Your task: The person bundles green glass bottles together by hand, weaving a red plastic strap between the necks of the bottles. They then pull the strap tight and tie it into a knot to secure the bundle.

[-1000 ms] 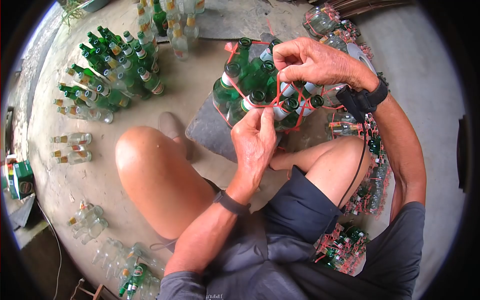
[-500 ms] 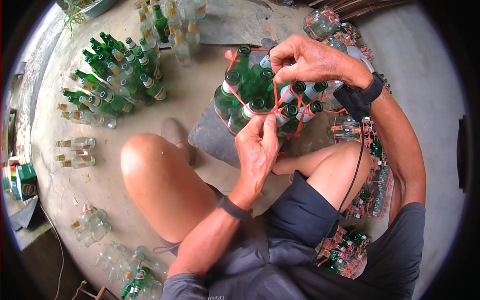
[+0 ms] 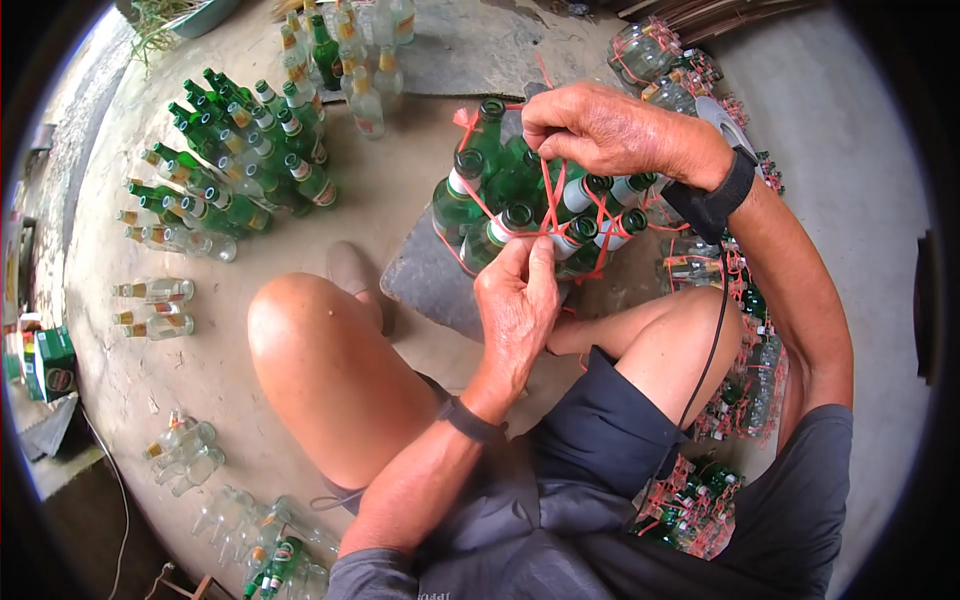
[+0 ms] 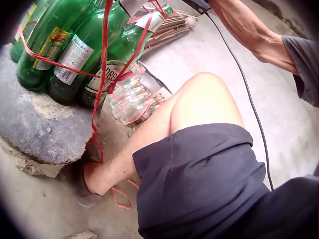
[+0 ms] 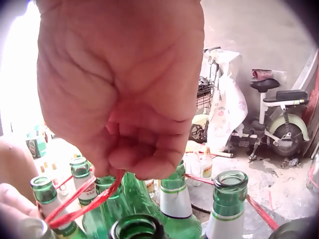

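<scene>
A cluster of green bottles [image 3: 470,205] stands upright on a grey stone slab [image 3: 425,285], with red plastic twine [image 3: 553,200] wound round the bodies and laced between the necks. My left hand [image 3: 515,300] pinches the twine between thumb and forefinger beside the front bottle necks. Above the cluster, my right hand [image 3: 625,130] grips another part of the twine, pulled up from the left hand's fingertips. In the right wrist view, the right hand [image 5: 122,89] has its fingers curled on the twine [image 5: 82,201]. The left wrist view shows twine [image 4: 103,59] passing down the bottles [image 4: 75,55]; the left hand is outside it.
Loose green bottles [image 3: 250,150] and clear bottles [image 3: 365,95] stand on the floor at the left and back. Bundles tied with red twine [image 3: 700,270] line the right side. My bent knees [image 3: 310,330] flank the slab. A scooter [image 5: 279,114] is parked behind.
My right hand has shifted a little to the left over the bottles, drawing the twine with it. The left hand keeps its pinch near the front necks. The head view has tilted slightly.
</scene>
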### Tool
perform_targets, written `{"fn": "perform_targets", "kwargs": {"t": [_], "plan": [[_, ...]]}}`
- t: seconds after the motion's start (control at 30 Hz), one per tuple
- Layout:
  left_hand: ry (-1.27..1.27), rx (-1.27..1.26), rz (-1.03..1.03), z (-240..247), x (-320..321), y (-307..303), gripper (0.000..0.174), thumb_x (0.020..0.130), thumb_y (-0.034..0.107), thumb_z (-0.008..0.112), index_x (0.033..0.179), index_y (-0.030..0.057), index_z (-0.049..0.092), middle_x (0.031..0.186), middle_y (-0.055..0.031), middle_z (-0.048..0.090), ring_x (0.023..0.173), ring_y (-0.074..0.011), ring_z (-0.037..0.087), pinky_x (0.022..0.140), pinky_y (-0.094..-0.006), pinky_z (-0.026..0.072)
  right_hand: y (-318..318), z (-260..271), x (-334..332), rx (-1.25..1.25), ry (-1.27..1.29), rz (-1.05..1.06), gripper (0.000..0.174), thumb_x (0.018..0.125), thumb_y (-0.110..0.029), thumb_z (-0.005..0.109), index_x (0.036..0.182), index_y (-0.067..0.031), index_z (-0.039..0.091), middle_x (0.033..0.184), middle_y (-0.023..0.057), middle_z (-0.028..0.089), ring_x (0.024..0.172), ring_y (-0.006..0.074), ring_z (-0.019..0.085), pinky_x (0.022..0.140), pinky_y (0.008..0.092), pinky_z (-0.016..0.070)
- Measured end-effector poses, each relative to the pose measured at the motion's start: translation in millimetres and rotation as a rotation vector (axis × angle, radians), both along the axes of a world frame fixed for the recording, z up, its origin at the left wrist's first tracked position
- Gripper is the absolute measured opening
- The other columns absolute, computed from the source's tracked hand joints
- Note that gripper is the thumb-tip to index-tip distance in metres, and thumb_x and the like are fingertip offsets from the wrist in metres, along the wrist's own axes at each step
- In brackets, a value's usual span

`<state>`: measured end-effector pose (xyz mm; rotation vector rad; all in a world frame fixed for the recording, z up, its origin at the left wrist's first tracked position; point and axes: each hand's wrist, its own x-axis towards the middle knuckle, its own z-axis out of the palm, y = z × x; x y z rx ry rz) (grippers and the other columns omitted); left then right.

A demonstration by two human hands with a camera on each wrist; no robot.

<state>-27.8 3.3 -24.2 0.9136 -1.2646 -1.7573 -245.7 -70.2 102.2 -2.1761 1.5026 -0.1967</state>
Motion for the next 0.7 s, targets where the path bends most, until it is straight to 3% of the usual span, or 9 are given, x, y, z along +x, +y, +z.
{"fn": "perform_targets", "kwargs": {"t": [0.07,0.17,0.4,0.47,0.57,0.7], "plan": [[-0.015,0.009,-0.014,1,1,0,0.031,0.114,0.015,0.064,0.088,-0.0023,0.069,0.074,0.0106,0.051,0.068,0.0003,0.040,0.055,-0.0233,0.0331,1,3,3,-0.082,0.096,0.060,0.014,0.099,-0.008,0.069,0.103,0.0031,0.062,0.098,0.0182,0.066,0.094,0.0425,0.067,0.082,0.0483,0.0532],[0.002,-0.019,-0.020,0,2,-1,0.029,0.114,0.015,0.063,0.092,-0.0031,0.071,0.076,0.0099,0.056,0.070,0.0002,0.043,0.057,-0.0228,0.0357,2,2,10,-0.152,0.088,0.058,0.012,0.100,-0.007,0.067,0.102,0.0020,0.061,0.097,0.0177,0.063,0.094,0.0440,0.066,0.082,0.0503,0.0527],[0.026,0.016,-0.028,-2,0,0,0.027,0.116,0.016,0.061,0.105,-0.0036,0.076,0.085,0.0073,0.066,0.074,-0.0003,0.050,0.061,-0.0217,0.0411,4,-8,7,-0.227,0.160,0.073,0.009,0.101,-0.007,0.065,0.101,0.0000,0.059,0.094,0.0169,0.060,0.091,0.0435,0.066,0.077,0.0507,0.0526],[0.016,0.034,-0.004,1,-1,0,0.021,0.112,0.013,0.062,0.107,-0.0037,0.075,0.070,0.0002,0.061,0.070,-0.0048,0.047,0.060,-0.0288,0.0443,5,-10,7,-0.272,0.202,0.095,0.008,0.102,-0.007,0.065,0.102,-0.0005,0.060,0.096,0.0168,0.061,0.090,0.0435,0.067,0.076,0.0501,0.0533],[-0.034,0.022,-0.032,1,2,-1,0.021,0.112,0.013,0.062,0.109,-0.0031,0.075,0.072,-0.0022,0.062,0.070,-0.0055,0.048,0.061,-0.0292,0.0462,5,-8,8,-0.220,0.166,0.056,0.014,0.093,0.004,0.062,0.106,-0.0015,0.062,0.102,0.0163,0.065,0.094,0.0442,0.069,0.080,0.0507,0.0570],[-0.018,0.006,-0.013,4,0,-1,0.020,0.112,0.013,0.061,0.111,-0.0029,0.074,0.074,-0.0053,0.065,0.071,-0.0063,0.049,0.063,-0.0299,0.0481,3,-13,5,-0.228,0.086,0.036,0.010,0.101,-0.007,0.067,0.106,-0.0005,0.062,0.097,0.0167,0.062,0.090,0.0426,0.067,0.076,0.0496,0.0530]]}}
